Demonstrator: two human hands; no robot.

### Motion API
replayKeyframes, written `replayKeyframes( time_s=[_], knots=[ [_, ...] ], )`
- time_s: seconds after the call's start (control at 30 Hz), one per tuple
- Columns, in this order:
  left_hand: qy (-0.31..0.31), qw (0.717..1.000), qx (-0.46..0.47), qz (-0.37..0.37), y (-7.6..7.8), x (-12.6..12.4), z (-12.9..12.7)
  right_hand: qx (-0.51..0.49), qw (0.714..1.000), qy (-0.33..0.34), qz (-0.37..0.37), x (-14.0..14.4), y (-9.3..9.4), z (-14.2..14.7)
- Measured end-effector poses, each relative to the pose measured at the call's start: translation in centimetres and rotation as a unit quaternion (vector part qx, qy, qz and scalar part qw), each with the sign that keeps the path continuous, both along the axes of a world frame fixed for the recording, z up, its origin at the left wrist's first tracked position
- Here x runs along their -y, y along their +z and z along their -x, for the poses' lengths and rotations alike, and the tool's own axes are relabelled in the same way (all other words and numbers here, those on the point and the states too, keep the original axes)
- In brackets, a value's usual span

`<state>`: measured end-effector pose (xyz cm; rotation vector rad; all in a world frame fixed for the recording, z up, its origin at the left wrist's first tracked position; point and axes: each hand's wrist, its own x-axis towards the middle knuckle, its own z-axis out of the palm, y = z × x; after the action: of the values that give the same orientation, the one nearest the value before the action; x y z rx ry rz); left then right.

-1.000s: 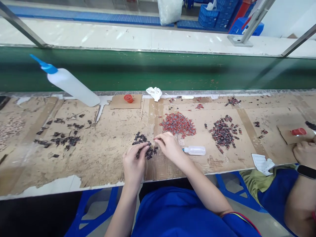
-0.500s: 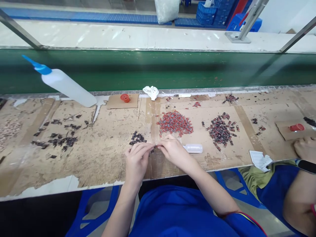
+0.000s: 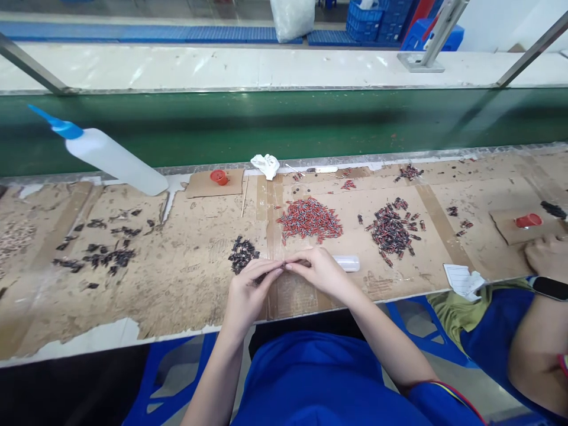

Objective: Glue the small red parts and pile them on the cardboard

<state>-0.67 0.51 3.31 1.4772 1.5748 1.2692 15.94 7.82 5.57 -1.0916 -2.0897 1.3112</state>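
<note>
Our left hand [image 3: 246,290] and right hand [image 3: 320,272] meet fingertip to fingertip, pinching a tiny part; black pile [image 3: 242,255] at 11 o'clock.

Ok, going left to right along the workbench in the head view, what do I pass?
White squeeze bottle with blue nozzle → small red cap → crumpled white tissue → pile of red pieces → dark-and-red pile → second red cap.

Loose small parts [image 3: 242,254] left of the heap of pins [image 3: 309,219]; squeeze bottle [image 3: 109,157] far left; conveyor belt [image 3: 284,124] behind

squeeze bottle [image 3: 110,157] | white rag [image 3: 265,165] | red cap [image 3: 218,176] | green conveyor belt [image 3: 310,121]
</note>
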Motion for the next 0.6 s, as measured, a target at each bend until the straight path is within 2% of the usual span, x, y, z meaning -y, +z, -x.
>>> replayKeyframes(
  time_s=[0.2, 0.47, 0.6],
  knots=[
    [0.024, 0.999, 0.022, 0.006, 0.7, 0.2, -0.4, 0.002, 0.998, -0.017, -0.056, 0.8, 0.5, -0.2],
    [0.04, 0.999, 0.023, 0.01, 1.3, 0.8, -1.1, -0.018, 0.997, -0.022, -0.066, 1.4, 0.7, -0.5],
    [0.068, 0.997, 0.035, 0.013, 1.2, 1.0, -1.8, -0.027, 0.997, -0.026, -0.064, 1.7, 0.8, -0.6]
  ],
)
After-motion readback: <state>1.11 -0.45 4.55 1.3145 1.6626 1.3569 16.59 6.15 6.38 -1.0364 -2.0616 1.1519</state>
